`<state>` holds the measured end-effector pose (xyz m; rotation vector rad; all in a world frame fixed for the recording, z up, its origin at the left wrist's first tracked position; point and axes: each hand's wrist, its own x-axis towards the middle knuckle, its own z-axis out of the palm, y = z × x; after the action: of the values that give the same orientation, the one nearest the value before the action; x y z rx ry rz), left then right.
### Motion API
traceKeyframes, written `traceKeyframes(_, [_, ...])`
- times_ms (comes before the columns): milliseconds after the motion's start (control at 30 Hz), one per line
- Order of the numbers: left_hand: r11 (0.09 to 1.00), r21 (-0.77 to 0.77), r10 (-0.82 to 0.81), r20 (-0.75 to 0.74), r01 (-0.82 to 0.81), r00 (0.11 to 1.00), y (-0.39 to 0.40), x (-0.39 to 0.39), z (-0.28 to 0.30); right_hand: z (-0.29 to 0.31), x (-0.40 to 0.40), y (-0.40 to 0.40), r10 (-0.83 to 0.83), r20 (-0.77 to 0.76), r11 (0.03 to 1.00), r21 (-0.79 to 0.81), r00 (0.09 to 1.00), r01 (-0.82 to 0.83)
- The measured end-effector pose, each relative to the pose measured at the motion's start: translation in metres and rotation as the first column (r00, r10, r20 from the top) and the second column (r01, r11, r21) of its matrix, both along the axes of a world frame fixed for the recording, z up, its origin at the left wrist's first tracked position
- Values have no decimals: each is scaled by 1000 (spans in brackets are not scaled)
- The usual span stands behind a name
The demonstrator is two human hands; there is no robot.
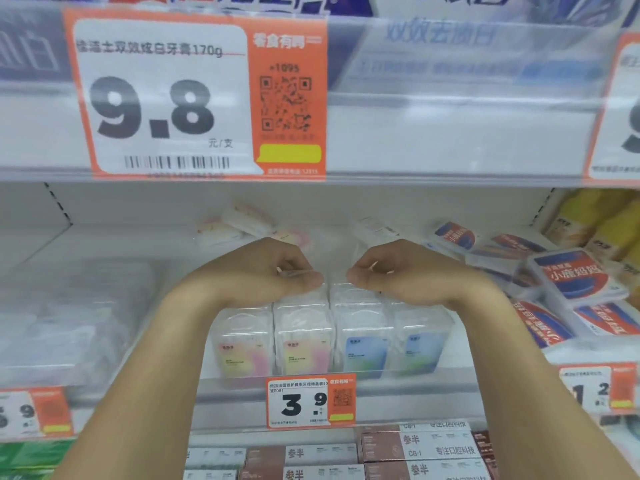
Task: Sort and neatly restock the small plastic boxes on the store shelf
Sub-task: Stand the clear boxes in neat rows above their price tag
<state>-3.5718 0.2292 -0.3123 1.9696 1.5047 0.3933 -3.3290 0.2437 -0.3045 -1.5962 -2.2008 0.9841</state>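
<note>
Head view: two hands reach into a store shelf.
Left hand: fingers curled, pinching a clear box.
Right hand: fingers curled; whether it holds anything, I cannot tell.
Boxes: four clear ones upright in a front row, two pink-labelled, two blue-labelled.
Tag: "3.9".
Upper tag: "9.8", "170g".
Right boxes: red-blue labels, tumbled.

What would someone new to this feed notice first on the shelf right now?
Probably the big orange price tag reading 9.8 on the upper shelf edge. Below it, the left hand and right hand meet over a front row of four clear plastic boxes, two pink-yellow on the left and two blue on the right. Red-and-blue packs lie jumbled to the right.
</note>
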Motion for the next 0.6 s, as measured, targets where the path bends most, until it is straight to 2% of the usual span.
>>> traceKeyframes(233, [1000, 14, -11, -11, 11, 1000, -3, 3, 6, 9, 0, -1, -7, 41, 999, -50, 999, 9])
traceKeyframes(267, [1000, 12, -10, -18, 10, 1000, -3, 4, 6, 12, 3, 2, -39, 11, 998, -40, 999, 39])
traceKeyframes(333, [1000, 5, -9, -33, 9, 999, -2, 4, 7, 12, 11, 15, -175, -166, 982, 34, 970, 183])
traceKeyframes(400, [1000, -5, -4, -26, 4, 1000, -2, 3, 7, 4, 21, 34, -325, -313, 905, 171, 892, 390])
traceKeyframes(467, [1000, 9, 17, 12, -17, 1000, -2, 4, 7, -13, 29, 51, -398, -273, 831, 298, 876, 470])
traceKeyframes(600, [973, 178, 126, 136, -149, 983, -2, 16, 9, -44, 33, 70, -312, -142, 914, 227, 940, 337])
